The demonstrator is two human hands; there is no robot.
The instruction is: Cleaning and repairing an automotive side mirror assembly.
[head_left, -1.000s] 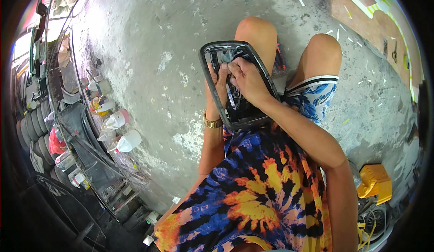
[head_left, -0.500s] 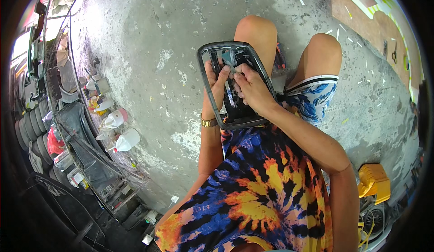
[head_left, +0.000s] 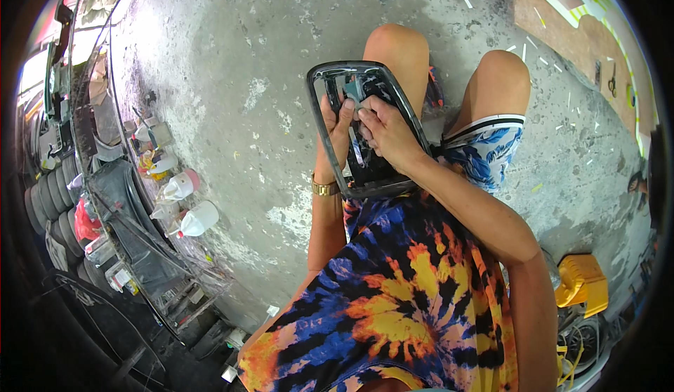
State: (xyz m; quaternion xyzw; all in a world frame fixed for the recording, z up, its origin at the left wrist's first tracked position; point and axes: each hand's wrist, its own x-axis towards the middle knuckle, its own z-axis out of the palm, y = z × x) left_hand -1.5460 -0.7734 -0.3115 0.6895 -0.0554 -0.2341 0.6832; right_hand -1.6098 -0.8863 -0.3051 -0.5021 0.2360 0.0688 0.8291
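Note:
A black, rounded-rectangle plastic housing [head_left: 372, 184] with a thick rim is held over my lap, its upper end tilted a little left. My left hand [head_left: 338, 126] grips it, thumb inside near the middle, wrist with a gold-coloured watch below. My right hand [head_left: 386, 132] is inside the housing, fingers curled and pinched against my left thumb at a small pale piece that I cannot make out clearly. Glossy black strips and a teal-grey patch show around the fingers. My bent knees [head_left: 495, 76] are just beyond.
Plastic jugs [head_left: 199, 219], tires [head_left: 49, 195] and metal framing line the left. At upper right lies a brown board [head_left: 562, 55] with scissors [head_left: 612, 83], by scattered white strips. A yellow plastic piece [head_left: 581, 279] is at lower right. Someone's bare foot [head_left: 636, 185] shows at the right rim.
The housing has shifted slightly left, and my right fingers sit a little lower in it than a second ago. A bare foot has appeared at the right rim.

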